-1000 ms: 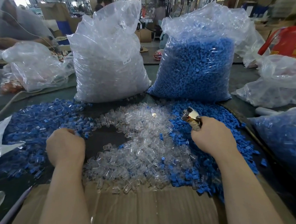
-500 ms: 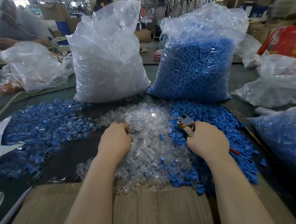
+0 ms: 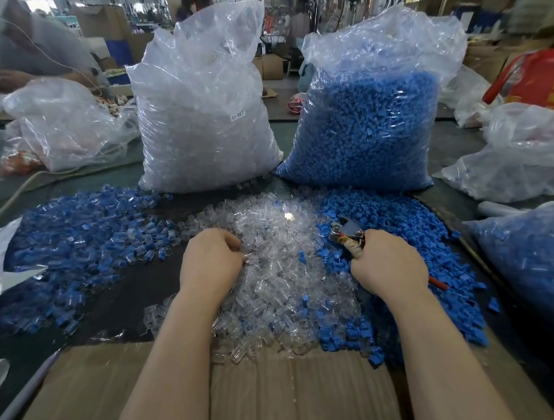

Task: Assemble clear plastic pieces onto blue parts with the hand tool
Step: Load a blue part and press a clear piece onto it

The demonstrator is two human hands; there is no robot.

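On the dark table in front of me, my left hand [image 3: 211, 261] curls into the heap of small clear plastic pieces [image 3: 282, 273] and pinches one at its fingertips. My right hand [image 3: 389, 266] grips the metal hand tool with red handles [image 3: 347, 235], its long axis pointing away and left over the loose blue plastic parts [image 3: 408, 235]. The tall bag of clear pieces [image 3: 200, 117] carries a label reading "SJ-017".

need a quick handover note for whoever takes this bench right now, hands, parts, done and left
Left hand: fingers curled into the clear pieces, pinching one at its fingertips.
Right hand: grip closed round the hand tool, its head over the loose blue parts.
Done: a pile of joined pieces lies far left.
Left: both loose piles and the two full bags behind.
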